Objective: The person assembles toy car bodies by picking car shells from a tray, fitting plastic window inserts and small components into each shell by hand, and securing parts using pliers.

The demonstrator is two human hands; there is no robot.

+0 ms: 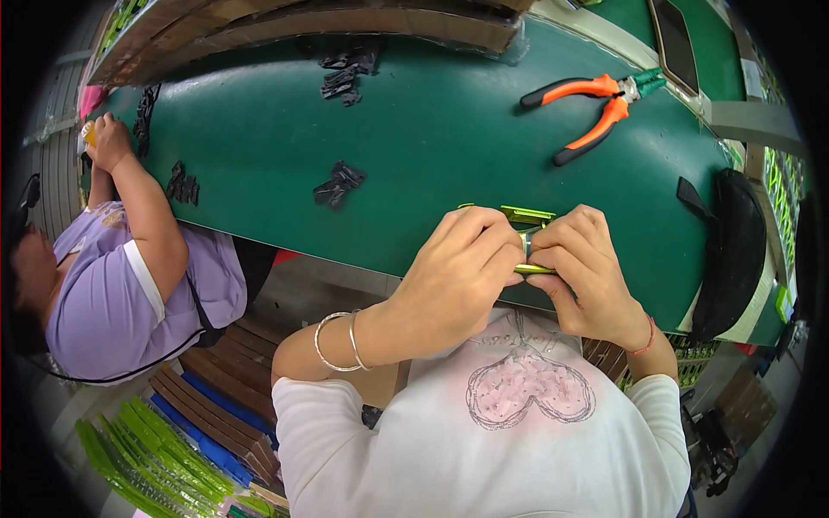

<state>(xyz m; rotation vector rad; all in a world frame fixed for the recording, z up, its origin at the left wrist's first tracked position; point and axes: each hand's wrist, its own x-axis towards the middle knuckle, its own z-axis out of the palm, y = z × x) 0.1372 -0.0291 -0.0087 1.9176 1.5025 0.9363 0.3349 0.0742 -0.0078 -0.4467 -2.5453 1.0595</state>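
Note:
Over the near edge of the table, my left hand and my right hand are closed from both sides on a small lime-green part. Between my fingertips the part shows green bars and a shiny, pale middle; my fingers cover most of it, so its exact kind is unclear. Just beyond it, a lime-green strip shows past my fingers, and I cannot tell if it is joined to the held part. Pliers with orange and black handles lie farther off to the right, jaws pointing away.
Small piles of black strips lie on the green table. A black pouch rests at the right edge, a phone at the far right. Cardboard trays line the back. On the left, a person in purple works.

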